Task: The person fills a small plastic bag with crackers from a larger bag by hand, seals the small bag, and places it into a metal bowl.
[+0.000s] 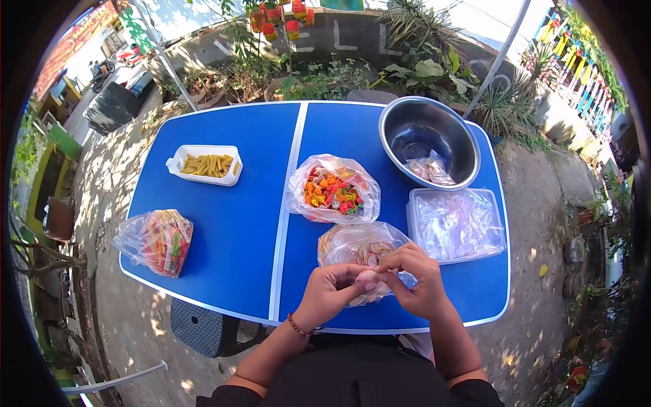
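Observation:
My left hand (327, 290) and my right hand (415, 279) meet near the table's front edge, fingers pinched together on a small clear plastic packet (367, 277) with something pale pink inside. The fingers partly cover the packet. Just beyond and under them lies a large clear plastic bag (339, 241), its mouth spread, holding thin pale rounds with pinkish rims (373, 254). Right of my right hand stands a clear plastic box (456, 261) full of flat transparent bags (456, 224). A steel basin (388, 146) behind the box contains several filled packets (434, 169).
On the blue folding table (230, 254), an open bag (366, 175) of bright colored pieces sits mid-table. Toward the left are a white container (215, 180) of yellowish short sticks and a tied bag (163, 244) of colorful strips. A dark stool (195, 329) stands below the front edge.

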{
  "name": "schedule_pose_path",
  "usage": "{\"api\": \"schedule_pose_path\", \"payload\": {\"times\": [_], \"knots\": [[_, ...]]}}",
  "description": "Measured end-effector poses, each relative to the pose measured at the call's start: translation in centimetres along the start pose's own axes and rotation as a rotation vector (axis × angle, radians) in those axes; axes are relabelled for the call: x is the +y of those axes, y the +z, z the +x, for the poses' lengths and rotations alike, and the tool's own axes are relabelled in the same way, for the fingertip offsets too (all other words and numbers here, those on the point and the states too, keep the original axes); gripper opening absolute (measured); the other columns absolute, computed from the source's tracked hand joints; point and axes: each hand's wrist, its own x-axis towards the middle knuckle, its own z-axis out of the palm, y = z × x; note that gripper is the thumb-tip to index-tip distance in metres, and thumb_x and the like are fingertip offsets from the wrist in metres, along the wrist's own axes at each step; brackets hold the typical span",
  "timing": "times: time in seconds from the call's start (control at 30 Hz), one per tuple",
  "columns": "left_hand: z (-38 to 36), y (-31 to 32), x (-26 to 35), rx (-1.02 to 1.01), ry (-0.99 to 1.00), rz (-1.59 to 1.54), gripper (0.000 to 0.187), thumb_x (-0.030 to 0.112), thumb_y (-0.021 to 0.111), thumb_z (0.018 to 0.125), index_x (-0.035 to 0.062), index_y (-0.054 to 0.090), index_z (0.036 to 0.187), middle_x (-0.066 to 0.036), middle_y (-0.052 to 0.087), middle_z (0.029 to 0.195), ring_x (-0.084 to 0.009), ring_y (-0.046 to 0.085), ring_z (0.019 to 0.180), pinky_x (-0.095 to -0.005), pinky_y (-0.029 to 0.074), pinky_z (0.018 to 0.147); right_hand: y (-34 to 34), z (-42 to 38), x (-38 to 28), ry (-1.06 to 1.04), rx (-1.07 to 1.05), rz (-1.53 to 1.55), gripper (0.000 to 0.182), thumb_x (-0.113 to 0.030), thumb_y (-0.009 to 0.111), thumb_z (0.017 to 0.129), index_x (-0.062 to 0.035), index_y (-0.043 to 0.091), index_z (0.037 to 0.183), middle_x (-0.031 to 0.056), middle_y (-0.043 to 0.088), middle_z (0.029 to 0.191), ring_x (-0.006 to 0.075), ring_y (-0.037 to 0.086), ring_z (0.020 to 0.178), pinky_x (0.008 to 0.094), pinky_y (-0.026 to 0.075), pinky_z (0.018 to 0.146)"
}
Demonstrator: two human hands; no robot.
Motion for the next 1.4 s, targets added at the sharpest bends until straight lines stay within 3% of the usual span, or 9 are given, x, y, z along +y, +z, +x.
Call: {"api": "schedule_pose_path", "payload": {"times": [0.1, 0.4, 0.6, 0.7, 0.9, 1.0, 1.2, 1.3, 1.4], "knots": [[0.0, 0.1, 0.1, -0.02, 0.033, 0.001, 0.03, 0.016, 0.075, 0.093, -0.0041, 0.07, 0.115, -0.009, 0.074, 0.104, -0.0111, 0.07, 0.095, -0.0246, 0.057, 0.085, -0.2, 0.0, 0.2, -0.013, -0.095, -0.004, 0.02, 0.003, 0.073, 0.076, -0.0044, 0.073, 0.095, 0.01, 0.068, 0.095, 0.0256, 0.06, 0.092, 0.037, 0.049, 0.081], [0.2, -0.3, -0.5, -0.088, -0.051, -0.135, 0.033, 0.021, 0.063, 0.102, -0.004, 0.065, 0.123, -0.011, 0.072, 0.11, -0.0156, 0.07, 0.1, -0.031, 0.057, 0.091, -0.2, -0.1, 0.0, 0.075, -0.185, 0.05, 0.016, 0.0, 0.073, 0.079, -0.0038, 0.074, 0.095, 0.0103, 0.055, 0.105, 0.022, 0.052, 0.093, 0.0338, 0.045, 0.083], [0.5, 0.0, -0.6, -0.059, 0.015, -0.079, 0.031, 0.015, 0.063, 0.101, -0.0038, 0.063, 0.125, -0.012, 0.072, 0.112, -0.0163, 0.07, 0.104, -0.0304, 0.057, 0.09, 0.2, -0.3, -0.6, 0.125, -0.044, 0.156, 0.019, 0.004, 0.067, 0.085, -0.0059, 0.072, 0.101, 0.0109, 0.058, 0.105, 0.0273, 0.06, 0.099, 0.0374, 0.05, 0.086], [1.0, 0.4, -0.3, 0.068, 0.195, 0.028, 0.024, 0.014, 0.065, 0.1, -0.0016, 0.068, 0.118, -0.01, 0.073, 0.109, -0.0121, 0.068, 0.1, -0.0284, 0.056, 0.089, 0.6, -1.2, 0.9, 0.459, 0.154, 0.366, 0.02, 0.005, 0.065, 0.087, -0.0043, 0.07, 0.104, 0.0118, 0.062, 0.097, 0.0292, 0.066, 0.094, 0.036, 0.053, 0.083], [0.4, -0.2, -0.9, 0.233, 0.189, 0.165, 0.02, 0.012, 0.062, 0.102, -0.0035, 0.067, 0.113, -0.012, 0.074, 0.106, -0.014, 0.07, 0.099, -0.0293, 0.055, 0.09, 0.5, -2.2, 2.4, 0.203, -0.302, -0.288, 0.02, 0.0, 0.07, 0.082, -0.0016, 0.067, 0.101, 0.0135, 0.066, 0.099, 0.0324, 0.066, 0.088, 0.0403, 0.055, 0.082], [1.2, 0.1, -1.4, 0.21, 0.349, 0.005, 0.024, 0.013, 0.06, 0.103, -0.0042, 0.064, 0.119, -0.015, 0.073, 0.112, -0.0165, 0.07, 0.103, -0.0291, 0.055, 0.09, 1.1, -2.5, 1.9, 0.195, -0.359, -0.531, 0.022, -0.003, 0.072, 0.079, -0.0027, 0.066, 0.1, 0.0136, 0.066, 0.097, 0.0341, 0.064, 0.087, 0.0428, 0.054, 0.081], [1.1, 0.1, -1.3, 0.155, 0.239, -0.022, 0.031, 0.013, 0.059, 0.103, -0.0041, 0.056, 0.129, -0.017, 0.071, 0.119, -0.0184, 0.07, 0.105, -0.0286, 0.055, 0.091, 2.1, -2.7, 2.6, 0.324, -0.286, -0.401, 0.02, -0.005, 0.074, 0.078, -0.0041, 0.066, 0.096, 0.0134, 0.065, 0.094, 0.0333, 0.064, 0.088, 0.0439, 0.052, 0.08], [0.7, 0.6, -1.0, 0.177, 0.215, 0.005, 0.025, 0.011, 0.061, 0.102, -0.004, 0.062, 0.122, -0.016, 0.072, 0.115, -0.0167, 0.071, 0.103, -0.0279, 0.056, 0.09, 1.6, -2.9, 3.0, 0.225, -0.217, -0.349, 0.017, -0.004, 0.073, 0.08, -0.0029, 0.067, 0.096, 0.0129, 0.065, 0.093, 0.0322, 0.063, 0.084, 0.0412, 0.053, 0.075], [0.5, 0.6, -0.6, 0.167, 0.18, 0.078, 0.02, 0.011, 0.066, 0.099, -0.0032, 0.068, 0.113, -0.013, 0.074, 0.107, -0.013, 0.071, 0.095, -0.0258, 0.057, 0.083, 0.8, -2.2, 1.9, 0.325, -0.163, -0.212, 0.016, -0.001, 0.072, 0.082, -0.0023, 0.068, 0.098, 0.012, 0.066, 0.092, 0.0271, 0.064, 0.081, 0.0348, 0.053, 0.069]]}}
